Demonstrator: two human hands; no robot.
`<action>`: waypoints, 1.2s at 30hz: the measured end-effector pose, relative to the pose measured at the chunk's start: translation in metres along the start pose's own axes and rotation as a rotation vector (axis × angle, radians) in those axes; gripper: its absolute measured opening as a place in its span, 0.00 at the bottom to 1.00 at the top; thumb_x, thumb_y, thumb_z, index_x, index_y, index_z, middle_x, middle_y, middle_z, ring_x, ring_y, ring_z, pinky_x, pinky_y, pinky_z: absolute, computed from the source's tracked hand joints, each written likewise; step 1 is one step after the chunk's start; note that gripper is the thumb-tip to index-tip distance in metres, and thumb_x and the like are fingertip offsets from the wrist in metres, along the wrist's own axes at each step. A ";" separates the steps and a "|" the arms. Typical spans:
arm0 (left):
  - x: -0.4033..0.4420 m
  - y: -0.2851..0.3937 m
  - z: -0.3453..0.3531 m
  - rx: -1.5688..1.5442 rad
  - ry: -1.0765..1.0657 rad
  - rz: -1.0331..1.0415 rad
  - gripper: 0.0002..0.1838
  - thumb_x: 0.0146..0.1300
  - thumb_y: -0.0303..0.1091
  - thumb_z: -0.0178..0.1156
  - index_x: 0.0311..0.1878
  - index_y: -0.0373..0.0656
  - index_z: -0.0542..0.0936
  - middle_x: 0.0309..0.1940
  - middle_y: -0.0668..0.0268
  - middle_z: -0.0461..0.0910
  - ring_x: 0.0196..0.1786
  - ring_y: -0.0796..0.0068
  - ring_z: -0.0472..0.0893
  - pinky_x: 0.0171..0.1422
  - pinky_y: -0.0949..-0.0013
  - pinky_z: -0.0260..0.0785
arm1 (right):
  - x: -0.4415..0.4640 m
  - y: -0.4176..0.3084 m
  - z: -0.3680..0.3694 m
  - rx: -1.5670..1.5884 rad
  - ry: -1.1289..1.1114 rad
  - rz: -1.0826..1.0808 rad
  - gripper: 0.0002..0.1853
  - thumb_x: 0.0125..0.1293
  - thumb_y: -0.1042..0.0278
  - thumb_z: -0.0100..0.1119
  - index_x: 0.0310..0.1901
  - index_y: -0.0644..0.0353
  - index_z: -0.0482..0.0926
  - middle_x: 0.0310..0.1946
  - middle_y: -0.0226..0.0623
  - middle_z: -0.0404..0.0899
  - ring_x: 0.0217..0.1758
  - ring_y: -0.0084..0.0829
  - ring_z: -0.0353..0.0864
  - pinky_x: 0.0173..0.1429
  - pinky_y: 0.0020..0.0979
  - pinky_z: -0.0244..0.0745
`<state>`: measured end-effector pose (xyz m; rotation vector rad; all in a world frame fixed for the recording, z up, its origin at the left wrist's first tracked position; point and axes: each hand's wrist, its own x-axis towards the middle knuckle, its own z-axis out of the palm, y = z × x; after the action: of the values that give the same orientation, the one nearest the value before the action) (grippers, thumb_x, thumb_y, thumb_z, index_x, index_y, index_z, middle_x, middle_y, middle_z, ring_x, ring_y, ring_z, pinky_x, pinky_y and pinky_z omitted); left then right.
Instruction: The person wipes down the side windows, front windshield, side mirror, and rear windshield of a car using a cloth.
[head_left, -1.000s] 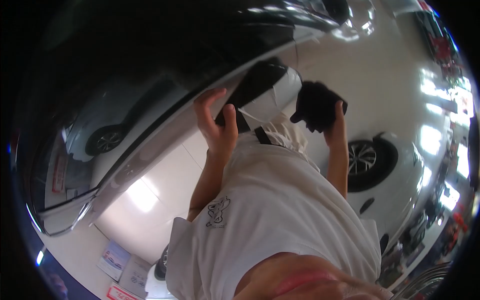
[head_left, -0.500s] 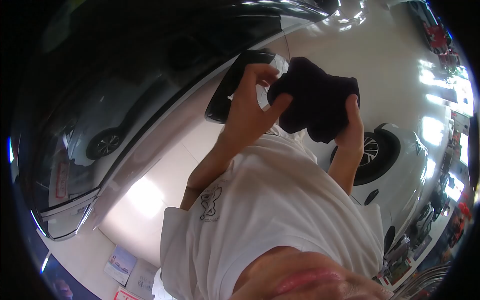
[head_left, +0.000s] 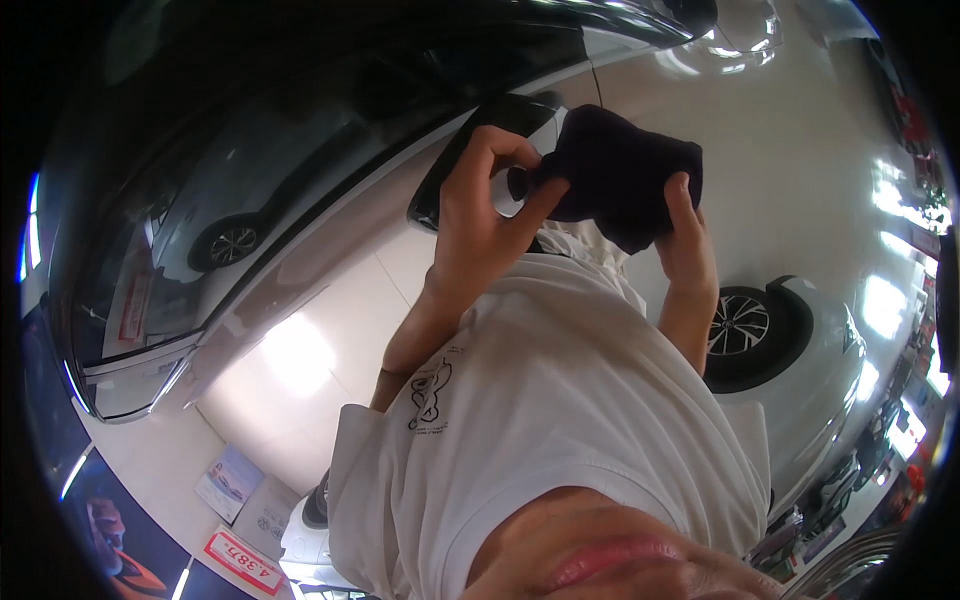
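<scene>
The dark cloth [head_left: 615, 165] is up in the top middle of the frame, held in the air between two hands. It looks soft and bunched up. It is too dark to see its folds well. The left hand [head_left: 485, 195] pinches its left side, with the thumb and a bent finger at the edge. The right hand [head_left: 685, 225] grips its right side, thumb on the near face. Its other fingers hide behind, so I can't tell how tight they are.

To hold it well, I think a soft pinch at both sides is best, with the hands about level, so it doesn't slip or twist. A pull that is too hard could stretch it.

The black mirror [head_left: 500, 110] sits just behind the left hand in the picture, so careful knuckles seem wise there. The dark car [head_left: 300, 110] fills the upper left. The shirt [head_left: 570, 380] is in the lower middle. A wheel [head_left: 740, 325] of a white car [head_left: 800, 405] is at the right, and a red sign [head_left: 243, 560] is at the lower left
</scene>
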<state>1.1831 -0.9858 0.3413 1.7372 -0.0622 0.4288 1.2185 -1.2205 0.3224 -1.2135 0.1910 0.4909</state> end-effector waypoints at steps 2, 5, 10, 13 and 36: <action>0.005 0.012 0.000 0.060 -0.007 0.049 0.14 0.56 0.23 0.71 0.41 0.39 0.75 0.35 0.63 0.78 0.36 0.72 0.80 0.43 0.73 0.73 | 0.007 0.001 0.004 0.038 0.062 0.089 0.32 0.77 0.47 0.53 0.67 0.69 0.69 0.62 0.38 0.77 0.64 0.29 0.75 0.68 0.30 0.69; 0.011 0.026 0.000 0.120 -0.049 0.087 0.14 0.57 0.24 0.71 0.43 0.39 0.75 0.37 0.63 0.77 0.38 0.74 0.79 0.45 0.73 0.72 | 0.018 0.003 0.005 0.094 -0.051 0.129 0.33 0.78 0.46 0.48 0.69 0.68 0.65 0.65 0.43 0.73 0.69 0.38 0.73 0.72 0.38 0.67; 0.020 0.052 0.016 0.115 -0.121 0.051 0.16 0.58 0.25 0.71 0.47 0.39 0.76 0.39 0.63 0.77 0.39 0.73 0.78 0.46 0.72 0.71 | 0.030 0.016 -0.003 0.204 -0.262 0.104 0.37 0.73 0.41 0.54 0.71 0.64 0.63 0.66 0.42 0.72 0.68 0.37 0.73 0.73 0.39 0.67; 0.024 0.058 0.022 0.176 -0.219 0.146 0.18 0.57 0.24 0.71 0.50 0.39 0.76 0.40 0.62 0.77 0.39 0.70 0.78 0.44 0.71 0.71 | 0.038 0.035 -0.016 0.113 -0.382 0.104 0.50 0.64 0.35 0.65 0.74 0.66 0.58 0.67 0.44 0.69 0.72 0.37 0.67 0.73 0.38 0.63; 0.053 -0.004 0.003 0.150 -0.104 -0.225 0.17 0.65 0.26 0.64 0.57 0.44 0.78 0.42 0.67 0.80 0.46 0.77 0.78 0.54 0.72 0.70 | 0.051 0.007 -0.011 -0.083 -0.456 0.120 0.26 0.68 0.58 0.69 0.60 0.65 0.74 0.43 0.26 0.77 0.46 0.19 0.72 0.52 0.25 0.69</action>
<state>1.2345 -0.9777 0.3543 1.8890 0.0928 0.1815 1.2613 -1.2159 0.2927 -1.1434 -0.1484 0.8723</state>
